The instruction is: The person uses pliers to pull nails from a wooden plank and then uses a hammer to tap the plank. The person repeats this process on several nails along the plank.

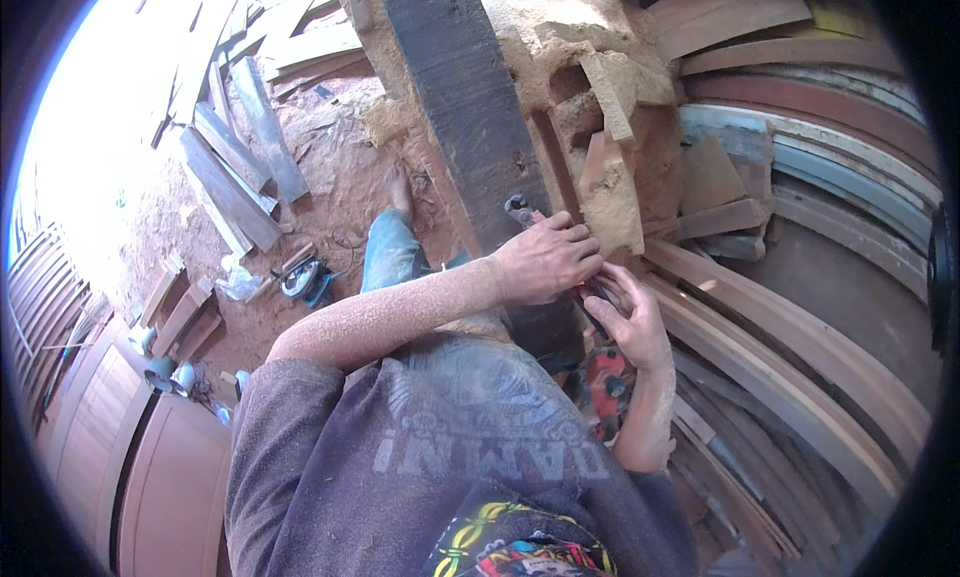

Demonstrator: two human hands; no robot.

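A pair of pincers (518,209) with a grey metal head and reddish handles is held low over a dark, weathered plank (465,97). My left hand (548,261) is closed round the handles just behind the head, its back turned up. Beside it my right hand (632,315) closes on the handle ends, thumb and fingers bent; part of its grip is hidden. Where the jaws meet the plank, I cannot make out a nail or other small thing. The plank runs away from me, under both hands. Sawdust coats my forearms.
Below my right hand is a red and black tool (607,379). Long boards (790,327) lie stacked at right, with painted curved planks (840,167) beyond. Grey offcuts (230,187) and a dark blue item (308,281) lie on the dusty ground at left. Wooden panels (175,487) stand lower left.
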